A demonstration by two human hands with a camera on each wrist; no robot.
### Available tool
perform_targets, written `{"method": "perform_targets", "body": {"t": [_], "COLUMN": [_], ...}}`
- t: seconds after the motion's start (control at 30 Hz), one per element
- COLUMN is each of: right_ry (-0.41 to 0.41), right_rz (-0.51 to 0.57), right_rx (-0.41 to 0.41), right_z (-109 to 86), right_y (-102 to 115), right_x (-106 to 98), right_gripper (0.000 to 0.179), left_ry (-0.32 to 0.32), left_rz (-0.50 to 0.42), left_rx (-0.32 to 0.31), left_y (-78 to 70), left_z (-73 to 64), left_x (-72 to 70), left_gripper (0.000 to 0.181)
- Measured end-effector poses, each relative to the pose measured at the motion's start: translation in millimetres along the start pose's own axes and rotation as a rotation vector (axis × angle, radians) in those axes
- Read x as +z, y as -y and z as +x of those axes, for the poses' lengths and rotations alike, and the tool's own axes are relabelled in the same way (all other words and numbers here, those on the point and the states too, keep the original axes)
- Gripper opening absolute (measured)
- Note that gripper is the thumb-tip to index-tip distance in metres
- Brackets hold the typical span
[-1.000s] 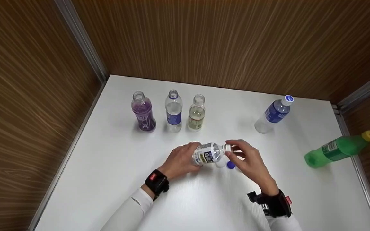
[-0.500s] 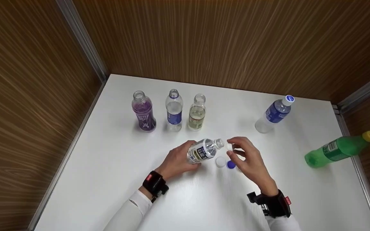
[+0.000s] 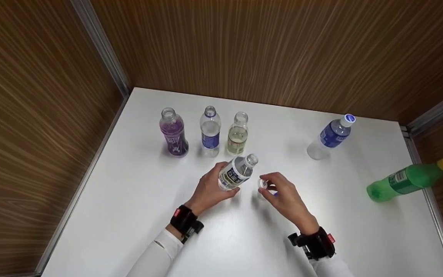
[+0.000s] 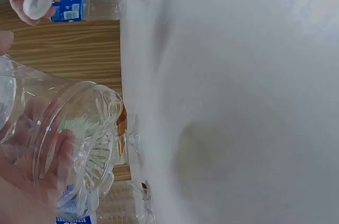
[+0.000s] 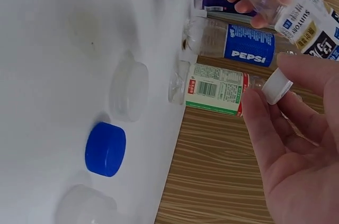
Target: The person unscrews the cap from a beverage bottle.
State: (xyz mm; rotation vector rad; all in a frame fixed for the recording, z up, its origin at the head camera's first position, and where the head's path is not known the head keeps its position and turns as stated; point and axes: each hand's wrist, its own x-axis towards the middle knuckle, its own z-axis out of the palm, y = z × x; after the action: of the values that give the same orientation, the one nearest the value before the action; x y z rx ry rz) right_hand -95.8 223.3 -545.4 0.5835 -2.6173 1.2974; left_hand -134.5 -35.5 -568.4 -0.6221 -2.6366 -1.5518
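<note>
My left hand (image 3: pixel 209 191) grips a clear plastic bottle (image 3: pixel 233 175) with a white label around its body, holding it tilted above the table. The bottle's mouth is bare and points up and to the right. Thumb and fingers of my right hand (image 3: pixel 287 200) pinch a white bottle cap (image 3: pixel 262 184), just apart from that mouth. On the table below, a blue cap (image 5: pixel 106 150) lies between a white cap (image 5: pixel 132 90) and another whitish cap (image 5: pixel 87 207). In the head view my right hand hides most of these.
Behind the left hand stand three uncapped bottles: a purple one (image 3: pixel 175 138), a Pepsi bottle (image 3: pixel 210 140) and one with a pale label (image 3: pixel 237 140). At right are a capped blue-labelled bottle (image 3: pixel 333 134) and a green bottle (image 3: pixel 406 181) with yellow cap. Wood-grain panels (image 3: pixel 244 50) enclose the table.
The white cap has come off the bottle's mouth. My left hand has tilted the bottle more upright and moved it slightly left; my right hand has moved left and down with the cap.
</note>
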Motion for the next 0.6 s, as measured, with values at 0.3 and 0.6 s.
{"method": "perform_targets", "body": {"t": [0.3, 0.6], "right_ry": [0.068, 0.107], "right_rz": [-0.136, -0.34], "right_rx": [0.007, -0.101], "right_z": [1.4, 6.9], "right_y": [-4, -8], "right_x": [16, 30], "right_gripper": [0.033, 0.027], "left_ry": [-0.015, -0.03], "left_rz": [-0.017, -0.009], "left_rx": [0.005, 0.022], "left_y": [0.2, 1.3], "left_z": [-1.9, -1.0], "left_x": [-1.5, -0.6], "left_gripper": [0.077, 0.076]}}
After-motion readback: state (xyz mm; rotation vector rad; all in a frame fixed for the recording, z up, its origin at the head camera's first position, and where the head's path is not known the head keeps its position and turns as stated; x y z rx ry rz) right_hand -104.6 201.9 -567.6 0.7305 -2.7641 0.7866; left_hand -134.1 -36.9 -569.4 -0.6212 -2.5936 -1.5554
